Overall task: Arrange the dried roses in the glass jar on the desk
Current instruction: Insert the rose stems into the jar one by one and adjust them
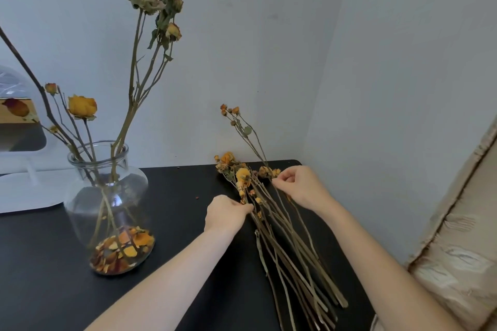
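White plastic, partly out of sight, a stand (24, 191) sat at my far left on the black desk (174, 236), with a clear dome (10, 80) above it. Just beside it stood the glass jar (107, 204), upright, with loose orange petals (123, 247) heaped in its bottom. Several dried roses (82, 106) stood in it, their stems crossing at the neck; one tall pale bloom leaned up toward the wall, and a bare dark twig slanted out to the left.

Well apart from the jar, to its right, my left hand (228, 213) lay knuckles up, its fingers curled round stems of the bundle (290, 244) just below the yellow heads. The bundle lay flat on the desk, heads toward the wall and cut ends fanning past the near edge. My right hand (298, 187) pinched the bundle at its upper right between thumb and fingertips. A thin sprig (242, 126) rose beside that hand; whether I held it, I cannot tell.

Behind everything ran a pale grey wall (269, 48), meeting another in the corner. At the far right leaned a beige cushion (457, 263).
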